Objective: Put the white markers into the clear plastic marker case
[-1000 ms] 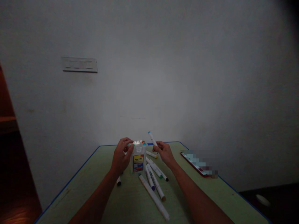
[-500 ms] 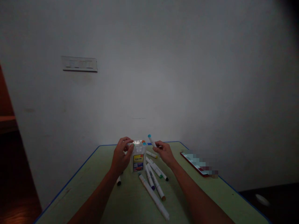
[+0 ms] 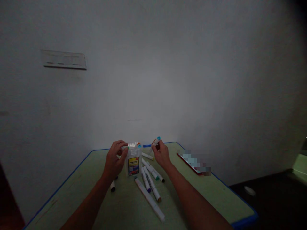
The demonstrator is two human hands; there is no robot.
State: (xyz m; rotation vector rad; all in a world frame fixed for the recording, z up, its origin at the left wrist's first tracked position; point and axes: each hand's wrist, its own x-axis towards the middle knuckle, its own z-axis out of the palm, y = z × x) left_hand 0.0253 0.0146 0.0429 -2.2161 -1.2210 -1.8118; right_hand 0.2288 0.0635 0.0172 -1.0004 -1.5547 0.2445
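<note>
A clear plastic marker case (image 3: 133,161) with a yellow and blue label stands upright, with a few coloured marker ends showing at its top. My left hand (image 3: 116,158) is at the case's left side, thumb and fingers curved at its top corner by a green marker end. Right of the case, my right hand (image 3: 161,154) pinches a white marker (image 3: 156,141) with a light blue end, tilted and raised above the table. Several white markers (image 3: 150,199) lie right of and in front of the case. A black-ended marker (image 3: 113,186) lies partly under my left hand.
The green table (image 3: 72,191) has a blue edge and meets a grey wall. A phone-like object with a red edge (image 3: 192,164), partly pixelated, lies at the right. Beyond the right edge, a white object (image 3: 249,191) is on the dark floor.
The view has swung to the right. The blue-ended marker in my right hand has turned from leaning left to leaning right. My left hand stays at the case.
</note>
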